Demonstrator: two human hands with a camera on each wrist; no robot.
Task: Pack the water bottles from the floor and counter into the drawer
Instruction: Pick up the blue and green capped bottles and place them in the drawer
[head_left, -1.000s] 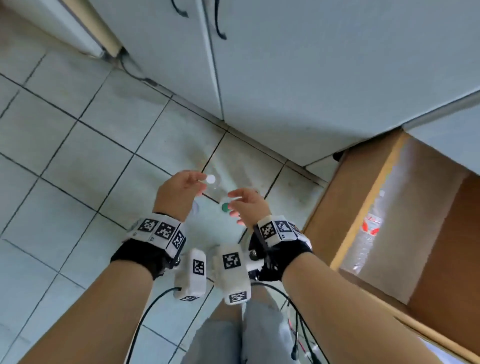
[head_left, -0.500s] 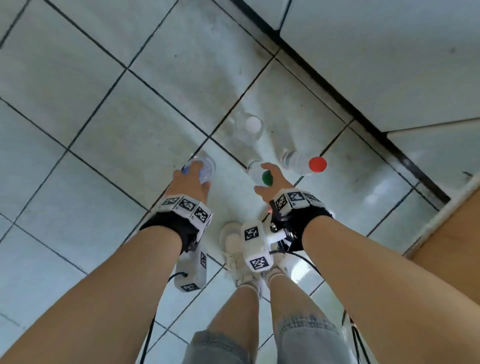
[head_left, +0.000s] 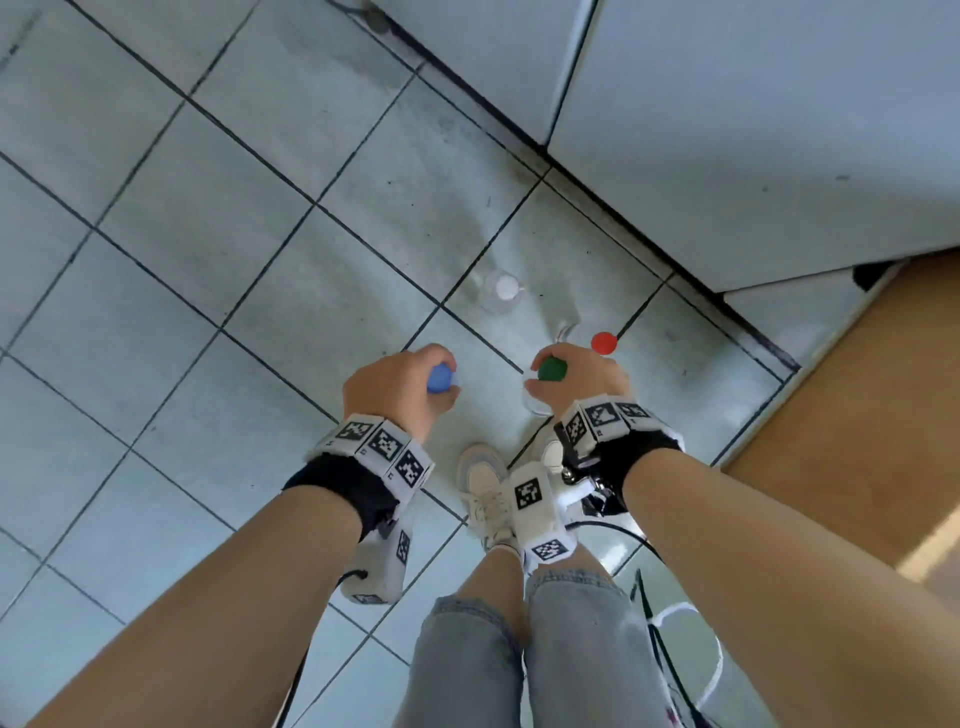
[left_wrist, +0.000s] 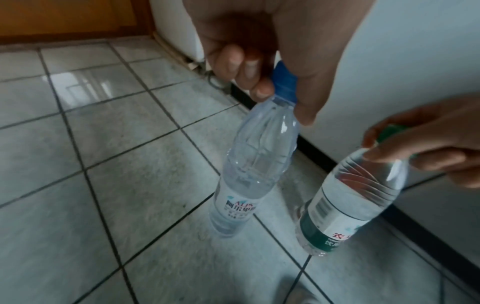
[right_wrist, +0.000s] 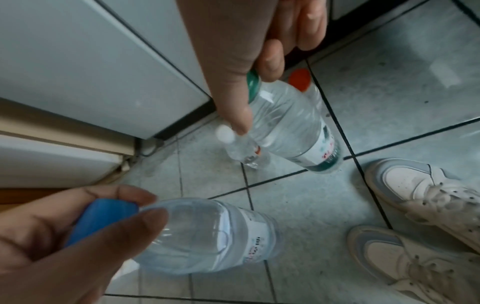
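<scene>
left hand (head_left: 395, 392) pinches blue-capped bottle (left_wrist: 249, 164) by its cap, above floor (head_left: 208, 260) | right hand (head_left: 576, 382) grips green-capped bottle (right_wrist: 291, 123) at neck | red-capped bottle (head_left: 603, 342), white-capped bottle (head_left: 503, 290) stand beyond

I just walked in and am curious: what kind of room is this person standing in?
Most likely a home kitchen. The floor is pale tile with dark grout, flat white cabinet doors run down to a dark kickboard, and water bottles stand on the tiles, such as the white-capped bottle.
</scene>
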